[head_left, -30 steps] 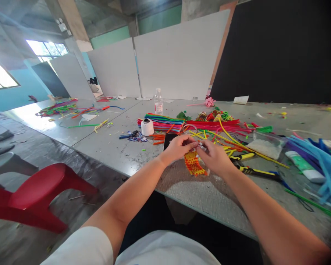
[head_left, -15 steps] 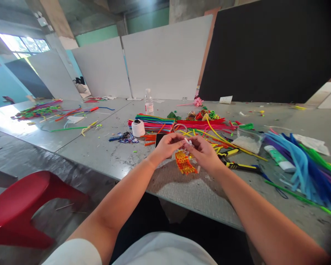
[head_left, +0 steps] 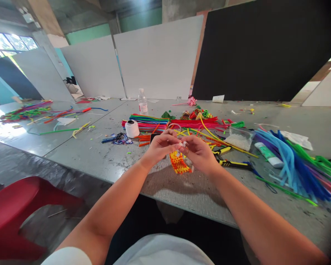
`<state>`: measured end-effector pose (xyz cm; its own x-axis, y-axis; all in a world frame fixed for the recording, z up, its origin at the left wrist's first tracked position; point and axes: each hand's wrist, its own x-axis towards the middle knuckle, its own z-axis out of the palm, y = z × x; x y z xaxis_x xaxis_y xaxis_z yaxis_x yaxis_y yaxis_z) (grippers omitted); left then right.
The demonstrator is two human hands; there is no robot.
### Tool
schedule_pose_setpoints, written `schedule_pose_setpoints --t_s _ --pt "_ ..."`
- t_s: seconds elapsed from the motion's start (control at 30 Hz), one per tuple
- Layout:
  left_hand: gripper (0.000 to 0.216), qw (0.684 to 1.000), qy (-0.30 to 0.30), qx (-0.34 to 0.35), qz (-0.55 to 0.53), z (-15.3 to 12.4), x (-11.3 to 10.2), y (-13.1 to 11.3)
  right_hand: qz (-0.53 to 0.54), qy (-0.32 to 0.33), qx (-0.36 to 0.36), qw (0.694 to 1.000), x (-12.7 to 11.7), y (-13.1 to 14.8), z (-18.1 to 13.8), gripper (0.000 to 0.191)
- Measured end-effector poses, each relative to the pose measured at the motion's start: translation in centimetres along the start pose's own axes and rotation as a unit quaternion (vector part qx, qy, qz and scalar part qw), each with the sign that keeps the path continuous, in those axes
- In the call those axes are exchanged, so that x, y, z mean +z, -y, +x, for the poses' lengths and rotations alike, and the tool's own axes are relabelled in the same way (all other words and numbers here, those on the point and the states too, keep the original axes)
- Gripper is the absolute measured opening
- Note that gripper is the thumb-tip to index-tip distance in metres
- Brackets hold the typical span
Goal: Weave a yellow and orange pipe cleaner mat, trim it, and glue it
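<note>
My left hand (head_left: 164, 145) and my right hand (head_left: 198, 151) meet above the table's front part, fingers pinched together. Between their fingertips is a small white piece (head_left: 184, 144), partly hidden by the fingers and too small to name exactly. Just below the hands is an orange-and-yellow textured strip (head_left: 179, 164), which looks beaded or woven. I cannot tell whether it hangs from the fingers or rests on the table. A dark flat object (head_left: 153, 137) shows in part behind my left hand.
Beyond the hands lie bundles of pipe cleaners (head_left: 151, 121), a white thread spool (head_left: 132, 129) and a water bottle (head_left: 142, 103). Yellow-black pliers (head_left: 234, 164), a green-white tube (head_left: 269, 155), a bag of small clear pieces (head_left: 239, 138) and blue pipe cleaners (head_left: 292, 165) are right. A red stool (head_left: 19, 206) stands left.
The view has swung slightly right, so the tabletop things sit further left. Both hands stay together on the white piece, with the fingers slightly shifted around it.
</note>
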<state>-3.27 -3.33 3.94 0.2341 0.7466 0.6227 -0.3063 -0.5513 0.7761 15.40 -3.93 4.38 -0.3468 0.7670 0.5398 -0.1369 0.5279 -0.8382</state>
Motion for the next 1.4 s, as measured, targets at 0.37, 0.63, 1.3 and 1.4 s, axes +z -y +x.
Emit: schedule_pose_setpoints --t_s 0.37,0.63,1.3,1.4 --pt "0.042 0.978 0.102 -0.113 -0.144 -0.6 1.0 -2.2 -0.043 0.043 -0.185 0.981 0.5 3.4 -0.6 0.021" --pt "0.027 0.994 0.042 -0.03 -0.093 -0.9 1.2 -2.8 -0.318 -0.11 -0.33 0.882 1.3 6.8 -1.7 0.034" --pt "0.033 0.927 -0.141 0.26 0.23 -1.6 2.7 -2.8 -0.548 -0.154 -0.361 0.739 1.8 8.6 -3.6 0.025" --pt "0.034 0.902 -0.144 0.277 0.297 -1.8 2.9 -3.1 -0.552 -0.171 -0.343 0.74 1.8 8.6 -3.5 0.025"
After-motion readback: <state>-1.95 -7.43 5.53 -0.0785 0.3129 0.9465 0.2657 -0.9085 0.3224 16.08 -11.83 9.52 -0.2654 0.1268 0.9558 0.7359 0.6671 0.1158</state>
